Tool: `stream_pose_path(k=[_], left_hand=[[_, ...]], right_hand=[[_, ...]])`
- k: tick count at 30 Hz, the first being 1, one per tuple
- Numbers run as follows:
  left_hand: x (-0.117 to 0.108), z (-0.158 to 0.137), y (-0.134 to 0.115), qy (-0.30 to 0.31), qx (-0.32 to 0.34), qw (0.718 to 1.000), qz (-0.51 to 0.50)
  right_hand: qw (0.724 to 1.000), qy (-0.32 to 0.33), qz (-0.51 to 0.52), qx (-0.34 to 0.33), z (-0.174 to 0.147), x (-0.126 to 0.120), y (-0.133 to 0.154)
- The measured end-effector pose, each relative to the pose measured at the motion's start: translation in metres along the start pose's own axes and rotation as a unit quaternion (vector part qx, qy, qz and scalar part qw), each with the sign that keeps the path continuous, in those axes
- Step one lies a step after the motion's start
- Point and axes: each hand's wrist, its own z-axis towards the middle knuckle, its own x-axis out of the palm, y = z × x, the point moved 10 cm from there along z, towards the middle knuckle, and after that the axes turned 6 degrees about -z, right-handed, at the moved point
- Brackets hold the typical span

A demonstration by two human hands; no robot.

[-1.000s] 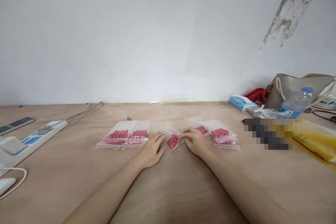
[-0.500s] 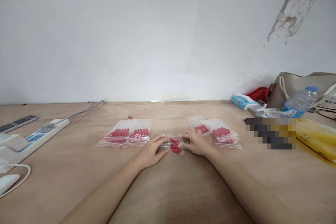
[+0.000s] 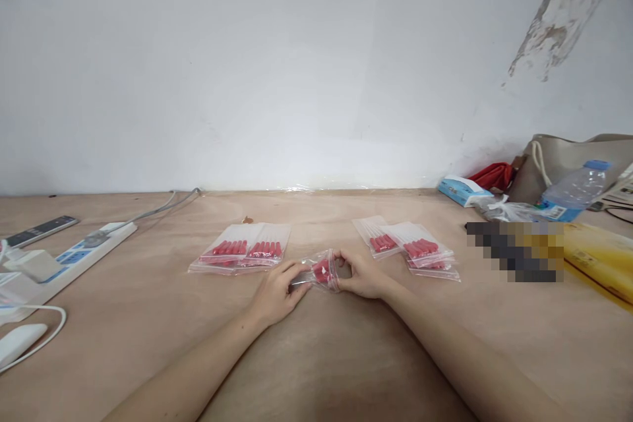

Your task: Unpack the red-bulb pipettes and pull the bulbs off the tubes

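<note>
Pale wall (image 3: 277,66), flaking at the far right, rises behind a wood-toned counter (image 3: 316,356). A power strip (image 3: 76,257) lies at the left, and a plastic bottle (image 3: 576,188) and a yellow package (image 3: 601,260) at the right. Near the middle, between two groups of flat bags, a clear plastic bag (image 3: 324,271) with red pieces inside is held sideways between both hands. The left hand (image 3: 279,290) is partly closed, thumb and fingers around the bag's left end; the right hand (image 3: 363,275) pinches its right edge, thumb below and forefinger above, with a gap in the curl. Filled bags lie overlapping in the left group (image 3: 242,232) and the right group (image 3: 408,231). The held bag should be light, its film soft and rather slippery, its contents probably stiffer, with thin ends that might poke through if bent hard. A good hold would be a light pinch at the film's edge with one hand, while the other steadies the narrow ends through the plastic
</note>
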Motion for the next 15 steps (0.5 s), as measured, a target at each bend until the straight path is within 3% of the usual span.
stream_pose_path(k=[3, 7, 10, 15], left_hand=[[-0.001, 0.001, 0.001, -0.006, -0.005, 1.000, -0.011], [0.000, 0.002, 0.003, -0.004, -0.009, 1.000, -0.022], [0.001, 0.002, 0.004, 0.001, -0.018, 1.000, -0.018], [0.001, 0.002, 0.002, 0.010, -0.019, 1.000, -0.016]], right_hand=[[0.999, -0.013, -0.042, 0.006, 0.002, 0.001, 0.001], [0.993, -0.050, -0.106, -0.034, 0.002, -0.003, 0.012], [0.992, -0.071, -0.106, -0.026, 0.000, -0.009, 0.012], [0.997, -0.017, -0.073, -0.017, 0.000, -0.001, 0.007]])
